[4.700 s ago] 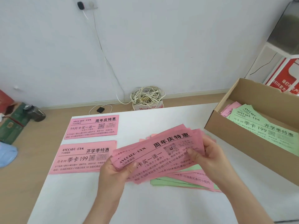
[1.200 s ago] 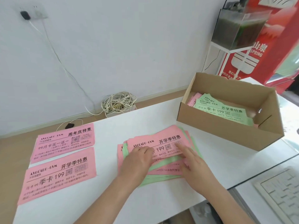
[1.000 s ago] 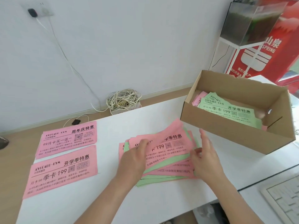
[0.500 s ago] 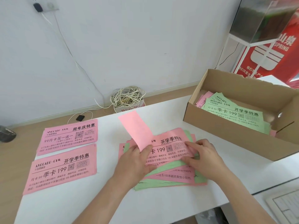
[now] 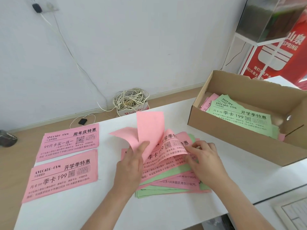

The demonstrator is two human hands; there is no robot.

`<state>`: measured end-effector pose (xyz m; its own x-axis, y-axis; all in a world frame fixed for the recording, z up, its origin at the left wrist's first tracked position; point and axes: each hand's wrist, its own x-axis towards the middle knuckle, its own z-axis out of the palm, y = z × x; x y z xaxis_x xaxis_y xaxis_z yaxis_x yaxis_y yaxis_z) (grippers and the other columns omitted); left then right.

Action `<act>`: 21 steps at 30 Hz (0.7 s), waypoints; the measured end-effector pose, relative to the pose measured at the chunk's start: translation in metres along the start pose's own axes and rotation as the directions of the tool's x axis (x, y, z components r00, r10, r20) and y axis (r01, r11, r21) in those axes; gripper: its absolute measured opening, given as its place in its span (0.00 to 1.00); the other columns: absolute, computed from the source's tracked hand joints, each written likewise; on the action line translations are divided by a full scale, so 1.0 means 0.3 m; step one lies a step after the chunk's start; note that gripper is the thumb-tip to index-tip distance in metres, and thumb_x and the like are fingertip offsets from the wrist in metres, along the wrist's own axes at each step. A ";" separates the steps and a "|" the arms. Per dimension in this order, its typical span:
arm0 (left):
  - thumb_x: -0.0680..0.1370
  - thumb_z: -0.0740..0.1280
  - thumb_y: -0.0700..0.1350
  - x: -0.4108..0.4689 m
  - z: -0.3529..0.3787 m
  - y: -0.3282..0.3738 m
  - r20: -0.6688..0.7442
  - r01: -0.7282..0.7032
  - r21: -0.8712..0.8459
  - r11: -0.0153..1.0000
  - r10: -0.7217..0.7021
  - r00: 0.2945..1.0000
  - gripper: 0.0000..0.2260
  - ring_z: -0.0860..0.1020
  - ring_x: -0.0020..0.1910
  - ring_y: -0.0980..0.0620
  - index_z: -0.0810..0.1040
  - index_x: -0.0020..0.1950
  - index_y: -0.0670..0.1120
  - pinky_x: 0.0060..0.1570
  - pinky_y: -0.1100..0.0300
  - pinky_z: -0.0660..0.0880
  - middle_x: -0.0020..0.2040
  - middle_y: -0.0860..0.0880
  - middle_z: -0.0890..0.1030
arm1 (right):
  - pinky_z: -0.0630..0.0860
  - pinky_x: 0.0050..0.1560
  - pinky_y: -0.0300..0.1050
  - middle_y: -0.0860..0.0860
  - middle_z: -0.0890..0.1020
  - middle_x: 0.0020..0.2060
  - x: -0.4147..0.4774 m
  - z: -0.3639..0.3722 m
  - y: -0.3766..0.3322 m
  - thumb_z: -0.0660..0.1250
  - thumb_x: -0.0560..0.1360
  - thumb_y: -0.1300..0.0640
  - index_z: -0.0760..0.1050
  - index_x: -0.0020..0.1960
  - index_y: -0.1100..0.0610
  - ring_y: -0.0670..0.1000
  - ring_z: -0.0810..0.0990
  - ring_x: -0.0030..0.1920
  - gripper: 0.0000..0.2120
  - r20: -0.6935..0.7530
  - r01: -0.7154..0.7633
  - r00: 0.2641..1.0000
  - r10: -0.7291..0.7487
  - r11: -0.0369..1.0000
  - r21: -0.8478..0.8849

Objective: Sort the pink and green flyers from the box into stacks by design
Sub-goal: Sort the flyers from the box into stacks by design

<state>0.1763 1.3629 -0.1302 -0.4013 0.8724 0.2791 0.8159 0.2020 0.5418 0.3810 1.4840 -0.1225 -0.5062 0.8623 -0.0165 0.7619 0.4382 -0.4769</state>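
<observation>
A mixed pile of pink and green flyers (image 5: 167, 180) lies in the middle of the white table (image 5: 166, 213). My left hand (image 5: 131, 165) pinches the top pink flyers (image 5: 149, 128) and curls their left ends up, blank backs showing. My right hand (image 5: 204, 160) pinches the right edge of those flyers against the pile. Two pink stacks lie at the left: an anniversary design (image 5: 69, 141) at the back and a "199" season-card design (image 5: 63, 175) in front. The cardboard box (image 5: 232, 135) at the right holds more green flyers (image 5: 240, 117) and pink ones (image 5: 207, 102).
A coil of white cable (image 5: 131, 99) sits on the floor behind the table by the wall. A red sign and white stand (image 5: 274, 52) rise behind the box. A keyboard corner (image 5: 294, 213) shows at the lower right.
The pile was set down on the table from my hands. Since half a second ago my left hand has lifted the top pink flyers higher, and my right hand has shifted onto their right edge.
</observation>
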 end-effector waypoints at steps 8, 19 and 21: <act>0.76 0.66 0.45 -0.016 -0.011 0.009 0.166 -0.250 0.146 0.957 0.225 0.960 0.31 0.75 0.28 0.48 0.56 0.75 0.56 0.23 0.58 0.69 0.49 0.49 0.79 | 0.74 0.50 0.52 0.57 0.81 0.42 0.032 -0.049 -0.085 0.59 0.79 0.46 0.80 0.45 0.60 0.59 0.77 0.46 0.20 0.089 -0.137 0.990 0.110 0.900 0.415; 0.74 0.60 0.55 -0.023 -0.013 -0.015 0.172 -0.214 0.111 0.971 0.193 0.966 0.17 0.74 0.28 0.54 0.78 0.59 0.55 0.28 0.67 0.67 0.36 0.55 0.78 | 0.67 0.62 0.51 0.44 0.59 0.72 -0.047 -0.008 -0.043 0.56 0.75 0.34 0.61 0.71 0.46 0.51 0.57 0.71 0.29 0.159 -0.024 0.984 0.075 0.954 -0.299; 0.70 0.60 0.65 -0.020 -0.004 -0.013 0.224 -0.286 0.240 0.928 0.234 0.946 0.26 0.75 0.30 0.56 0.78 0.61 0.51 0.29 0.66 0.69 0.34 0.54 0.77 | 0.66 0.62 0.52 0.44 0.57 0.73 -0.046 -0.014 -0.046 0.53 0.75 0.33 0.61 0.70 0.42 0.51 0.55 0.71 0.27 0.173 -0.002 0.983 0.056 0.955 -0.297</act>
<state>0.1750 1.3563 -0.1329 -0.0954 0.9724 0.2128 0.9716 0.0445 0.2325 0.3791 1.4671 -0.1119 -0.5253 0.8284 -0.1945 0.8485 0.4924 -0.1940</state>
